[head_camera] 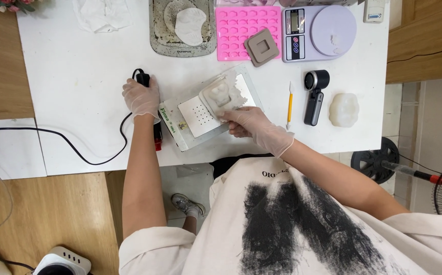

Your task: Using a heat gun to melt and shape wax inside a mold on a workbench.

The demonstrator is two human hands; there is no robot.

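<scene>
Mould [220, 95] is sitting on the machine's metal plate [200, 118], just above the right hand [249, 124] pinching its edge; left hand [141, 97] is wrapping the black handle [143, 78] on the white surface [78, 76].

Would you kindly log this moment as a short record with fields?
Left hand: gloved, wrapped around a black handle with a cable
Right hand: gloved, gripping the near edge of a white mould
Mould rests on: flat metal machine with a perforated plate
Beside it: yellow tool, black device
Far edge: pink silicone mould, lilac scale
Surface: white table
</scene>
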